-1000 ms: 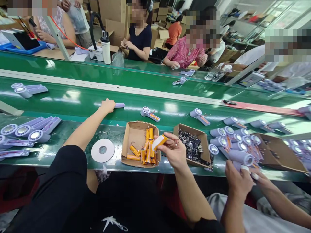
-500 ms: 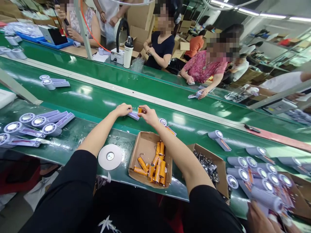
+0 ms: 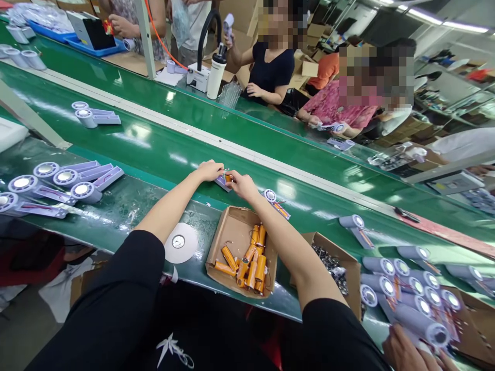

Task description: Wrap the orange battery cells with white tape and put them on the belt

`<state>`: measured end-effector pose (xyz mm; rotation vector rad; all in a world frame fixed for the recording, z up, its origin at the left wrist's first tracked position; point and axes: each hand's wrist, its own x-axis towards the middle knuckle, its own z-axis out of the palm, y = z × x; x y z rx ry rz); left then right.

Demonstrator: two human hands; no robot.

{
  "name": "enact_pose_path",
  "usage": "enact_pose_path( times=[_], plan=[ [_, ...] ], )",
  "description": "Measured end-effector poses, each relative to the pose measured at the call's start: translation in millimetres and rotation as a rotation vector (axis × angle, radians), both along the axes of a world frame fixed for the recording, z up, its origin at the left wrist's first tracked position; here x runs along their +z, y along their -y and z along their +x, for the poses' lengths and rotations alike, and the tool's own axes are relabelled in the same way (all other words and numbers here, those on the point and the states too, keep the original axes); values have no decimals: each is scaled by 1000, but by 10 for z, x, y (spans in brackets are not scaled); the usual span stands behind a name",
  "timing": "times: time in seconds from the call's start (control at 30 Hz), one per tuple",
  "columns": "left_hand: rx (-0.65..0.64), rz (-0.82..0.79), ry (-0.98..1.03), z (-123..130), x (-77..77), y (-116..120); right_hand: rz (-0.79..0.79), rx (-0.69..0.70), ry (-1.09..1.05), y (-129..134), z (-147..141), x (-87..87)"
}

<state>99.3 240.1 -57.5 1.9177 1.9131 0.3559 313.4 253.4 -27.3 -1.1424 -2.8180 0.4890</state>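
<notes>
Closer to the lilac casing point(image 3: 222, 183) came the orange cylinder point(image 3: 228, 178), the right hand point(image 3: 242, 184) pinching it. The left hand point(image 3: 211, 170) gripped the casing (partly hidden).

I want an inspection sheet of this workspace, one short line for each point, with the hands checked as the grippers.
Surface: green belt glossy; bench scuffed and speckled.
Job's things: purple casing and orange cell at the fingers; more cells in a cardboard box.
Clutter: tape roll left of that box; purple units grouped at both sides; small dark parts in another box.
Grippers: left hand on the casing, right hand on the cell.
Cables: orange cord beside a post across the belt; a short lead on a boxed cell.
Surroundings: co-workers opposite; a neighbour's hand at lower right.
</notes>
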Motion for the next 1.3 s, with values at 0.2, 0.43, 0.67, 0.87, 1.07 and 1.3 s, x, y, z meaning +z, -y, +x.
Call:
enact_pose_path(
  times=[0.2, 0.43, 0.67, 0.87, 1.07, 1.3],
  plan=[
    [63, -32, -17, 121, -1, -49, 9, 50, 203, 29, -221, 31],
    [63, 16, -72, 310, 314, 5, -29, 62, 276, 110, -376, 397],
    [-81, 204, -34, 86, 550, 1270, -3, 0, -76, 700, 648, 754],
    [-388, 3, -75, -667, 118, 3230, -215, -12, -237, 1808, 1650, 452],
    [-224, 336, -108, -462, 201, 3542, -251, 8, -97, 2071, 1489, 285],
    [-236, 496, -2, 122, 453, 3562, -360, 13, -233, 1929, 1606, 318]
  ],
)
